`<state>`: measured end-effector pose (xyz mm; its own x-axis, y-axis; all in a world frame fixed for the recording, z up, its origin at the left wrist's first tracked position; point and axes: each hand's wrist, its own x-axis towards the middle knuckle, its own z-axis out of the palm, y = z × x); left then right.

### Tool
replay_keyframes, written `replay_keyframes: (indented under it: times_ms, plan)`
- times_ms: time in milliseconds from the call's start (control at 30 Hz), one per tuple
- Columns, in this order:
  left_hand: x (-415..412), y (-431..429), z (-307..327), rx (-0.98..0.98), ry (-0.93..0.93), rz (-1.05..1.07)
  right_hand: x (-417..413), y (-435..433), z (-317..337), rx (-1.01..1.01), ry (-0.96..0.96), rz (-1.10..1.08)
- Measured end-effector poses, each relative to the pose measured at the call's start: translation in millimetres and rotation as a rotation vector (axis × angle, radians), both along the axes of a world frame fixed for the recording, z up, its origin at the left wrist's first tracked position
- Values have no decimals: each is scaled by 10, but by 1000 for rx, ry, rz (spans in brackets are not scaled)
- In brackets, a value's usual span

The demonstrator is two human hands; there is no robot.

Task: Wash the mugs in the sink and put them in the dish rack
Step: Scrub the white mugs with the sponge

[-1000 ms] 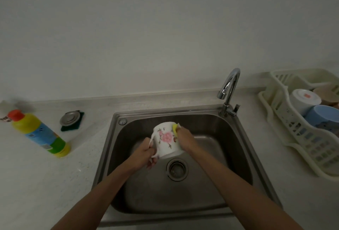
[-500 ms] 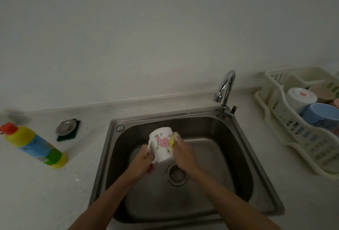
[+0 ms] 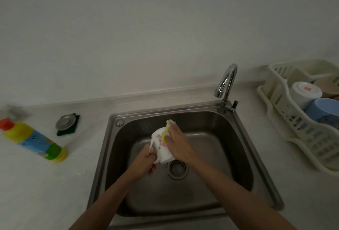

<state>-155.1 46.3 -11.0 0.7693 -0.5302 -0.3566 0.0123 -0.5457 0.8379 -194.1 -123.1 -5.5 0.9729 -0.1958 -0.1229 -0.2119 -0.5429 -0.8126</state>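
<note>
A white mug with a pink flower print point(image 3: 161, 147) is held tilted over the steel sink point(image 3: 247, 149). My left hand point(image 3: 145, 161) grips it by the handle at its lower left. My right hand point(image 3: 178, 143) holds a yellow sponge point(image 3: 167, 128) against the mug's upper side. The dish rack point(image 3: 310, 138) stands on the counter at the right and holds a white mug point(image 3: 305, 93), a blue mug point(image 3: 322, 110) and a brown one point(image 3: 328, 87), all upside down.
A chrome tap point(image 3: 226, 86) rises at the sink's back right corner; no water stream shows. A yellow dish-soap bottle point(image 3: 33, 139) lies on the left counter. A metal sink plug point(image 3: 65, 122) rests on a green scouring pad point(image 3: 66, 131). The drain point(image 3: 177, 169) is uncovered.
The mug has tipped over further, its base toward me. My right hand slid the sponge up along the mug's side. The view shifted slightly left.
</note>
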Motion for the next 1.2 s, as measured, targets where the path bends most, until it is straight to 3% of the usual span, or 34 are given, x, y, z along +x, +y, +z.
replay_keyframes:
  times_ms: [67,100,200,267,333,467,567,633,767,967,1100,1200]
  plan:
    - [-16,-12,-12,9,-26,6,37,63,-47,-111,-90,65]
    - [-23,-13,17,8,-40,14,34,69,-117,-9,-93,22]
    - [-13,45,63,16,-98,17,-35,41,-267,663,56,-291]
    - [37,70,60,68,-189,-27,-29,32,-391,868,139,-395]
    - [60,50,60,128,-267,-42,-28,79,-421,937,162,-443]
    - [11,-75,19,17,-262,55,-74,84,-398,882,149,-485]
    - [11,-153,11,-95,-72,131,-143,27,-413,875,122,-475]
    - [50,-141,44,-143,33,126,-156,1,-414,875,104,-492]
    - [145,-127,82,-130,48,48,-64,-45,-378,864,-25,-508]
    - [154,-110,-8,-76,-221,148,-7,-53,-229,344,-64,-148]
    - [225,-115,-28,-95,-273,196,-185,-117,-101,130,-182,-109]
    - [197,-151,-65,-109,-282,169,-348,-70,-145,-9,-79,36]
